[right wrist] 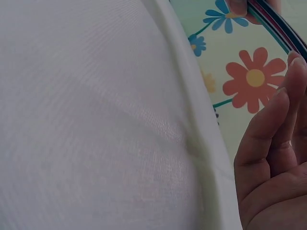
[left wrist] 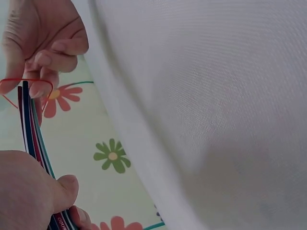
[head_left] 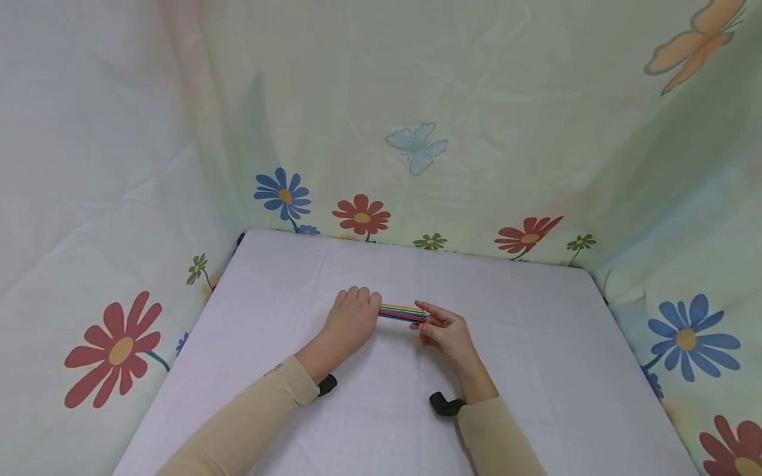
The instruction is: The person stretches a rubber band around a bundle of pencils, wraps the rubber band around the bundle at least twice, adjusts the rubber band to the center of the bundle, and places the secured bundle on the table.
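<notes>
My left hand (head_left: 351, 322) grips a bundle of colored pencils (head_left: 401, 313) held out sideways over the table. Yellow, teal, pink and dark blue barrels show between the two hands. At the bundle's right end is my right hand (head_left: 448, 336), its thumb and fingers spread inside a thin red rubber band (left wrist: 24, 79). In the left wrist view the band is stretched into a wide loop around the pencil ends. The right wrist view shows the right hand's curled fingers (right wrist: 261, 132) close below the pencils (right wrist: 276, 24); the band is hidden there.
A white cloth covers the table (head_left: 369, 423). Flower-printed curtains (head_left: 333, 86) enclose it at the back and both sides. Black wrist mounts (head_left: 445, 404) stick out from the beige sleeves (head_left: 250, 416).
</notes>
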{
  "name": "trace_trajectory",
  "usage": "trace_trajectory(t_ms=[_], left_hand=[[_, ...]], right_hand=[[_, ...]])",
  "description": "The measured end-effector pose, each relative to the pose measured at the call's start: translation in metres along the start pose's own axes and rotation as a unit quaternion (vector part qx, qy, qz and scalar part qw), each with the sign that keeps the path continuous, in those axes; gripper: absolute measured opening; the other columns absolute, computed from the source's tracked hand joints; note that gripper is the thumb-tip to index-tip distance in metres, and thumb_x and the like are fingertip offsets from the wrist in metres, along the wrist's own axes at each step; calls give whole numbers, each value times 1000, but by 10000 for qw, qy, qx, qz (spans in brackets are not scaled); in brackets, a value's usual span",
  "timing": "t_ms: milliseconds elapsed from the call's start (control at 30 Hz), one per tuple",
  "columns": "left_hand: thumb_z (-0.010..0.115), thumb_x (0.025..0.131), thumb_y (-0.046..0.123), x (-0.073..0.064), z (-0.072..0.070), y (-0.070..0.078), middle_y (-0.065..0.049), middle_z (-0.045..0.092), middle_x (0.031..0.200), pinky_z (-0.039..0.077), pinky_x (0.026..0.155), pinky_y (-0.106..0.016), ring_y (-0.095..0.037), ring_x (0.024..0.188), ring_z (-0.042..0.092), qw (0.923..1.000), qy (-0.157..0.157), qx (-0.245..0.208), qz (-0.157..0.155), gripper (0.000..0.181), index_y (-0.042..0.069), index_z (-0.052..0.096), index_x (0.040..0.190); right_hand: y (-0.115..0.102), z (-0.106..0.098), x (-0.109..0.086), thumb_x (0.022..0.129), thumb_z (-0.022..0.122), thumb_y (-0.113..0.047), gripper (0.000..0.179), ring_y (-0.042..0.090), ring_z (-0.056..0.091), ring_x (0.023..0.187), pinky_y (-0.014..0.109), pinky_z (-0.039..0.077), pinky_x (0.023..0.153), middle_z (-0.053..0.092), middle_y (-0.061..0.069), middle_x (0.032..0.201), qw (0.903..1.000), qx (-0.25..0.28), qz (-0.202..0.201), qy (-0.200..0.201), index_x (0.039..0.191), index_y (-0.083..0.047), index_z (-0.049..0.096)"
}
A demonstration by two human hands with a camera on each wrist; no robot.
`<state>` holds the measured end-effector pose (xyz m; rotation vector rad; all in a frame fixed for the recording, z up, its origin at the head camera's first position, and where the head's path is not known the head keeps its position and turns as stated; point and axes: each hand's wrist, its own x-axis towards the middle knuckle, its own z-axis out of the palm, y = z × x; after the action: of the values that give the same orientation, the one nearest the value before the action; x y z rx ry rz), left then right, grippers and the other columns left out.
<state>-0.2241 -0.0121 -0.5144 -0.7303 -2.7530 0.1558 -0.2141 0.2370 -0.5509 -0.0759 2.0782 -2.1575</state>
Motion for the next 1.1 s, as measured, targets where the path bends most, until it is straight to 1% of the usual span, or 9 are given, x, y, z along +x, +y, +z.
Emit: trace_trajectory(t_ms=[167, 267, 400, 533, 667, 800, 933, 1000, 1100], left_hand=[[61, 110, 25, 0, 1, 2, -4, 60, 93, 43, 74, -33, -21, 87, 56, 9999, 107, -88, -2, 14, 12, 57, 107], [62, 109, 24, 0, 1, 3, -4, 61, 92, 41, 71, -32, -21, 85, 56, 9997, 233, -93, 6, 14, 11, 56, 105], [63, 108, 22, 0, 2, 4, -4, 60, 89, 38, 68, -31, -20, 82, 55, 9993, 378, -41, 1, 15, 12, 55, 100], [63, 108, 21, 0, 2, 4, -3, 59, 87, 34, 66, -31, -20, 80, 55, 9990, 454, 25, -12, 16, 12, 54, 98], [63, 108, 23, 0, 1, 4, -3, 58, 87, 34, 66, -31, -19, 79, 54, 9991, 409, 133, -61, 16, 13, 54, 99], [63, 108, 24, 2, 0, 3, -4, 60, 89, 39, 68, -32, -19, 81, 55, 9994, 268, 106, -164, 15, 12, 56, 102], [65, 107, 22, 4, -1, 2, -5, 60, 91, 44, 69, -33, -21, 82, 56, 9991, 177, -89, -363, 15, 10, 56, 103], [65, 106, 21, 4, -2, 1, -6, 60, 91, 45, 70, -34, -21, 83, 56, 9986, 138, -197, -463, 15, 10, 56, 104], [64, 106, 21, 6, -1, 1, -7, 60, 91, 46, 70, -35, -22, 84, 58, 9977, 66, -320, -596, 15, 9, 55, 102]], right_hand=[[0, 6, 3, 100, 72, 0, 57, 6, 72, 72, 23, 60, 67, 82, -7, 88, 9996, 175, 118, -187, 152, 9, 52], [0, 9, 3, 101, 71, -1, 48, 6, 70, 69, 23, 60, 67, 81, -6, 86, 9987, 353, 200, -304, 147, 4, 60], [-1, 14, 2, 101, 72, -3, 20, 7, 69, 67, 23, 60, 67, 80, -4, 84, 9970, 571, 303, -424, 118, -11, 78], [1, 20, 4, 103, 70, -5, 19, 6, 69, 65, 23, 59, 66, 80, -4, 82, 9953, 675, 418, -552, 95, -20, 78], [4, 24, 5, 106, 65, -4, 12, 7, 64, 58, 22, 56, 60, 79, -3, 79, 9952, 568, 574, -556, 104, -2, 77], [6, 28, 6, 108, 61, -4, 24, 6, 56, 51, 20, 47, 52, 79, -2, 78, 9964, 243, 640, -496, 121, 15, 68], [8, 33, 6, 106, 64, -4, 15, 4, 55, 50, 18, 44, 49, 80, -4, 80, 9969, 303, 568, -459, 101, 0, 78], [10, 36, 5, 105, 67, -7, 21, 2, 57, 52, 17, 46, 50, 80, -5, 80, 9962, 514, 437, -542, 90, -13, 80], [14, 39, 1, 104, 69, -20, 20, 3, 62, 61, 17, 51, 57, 81, -7, 85, 9910, 1026, 50, -859, 90, -22, 83]])
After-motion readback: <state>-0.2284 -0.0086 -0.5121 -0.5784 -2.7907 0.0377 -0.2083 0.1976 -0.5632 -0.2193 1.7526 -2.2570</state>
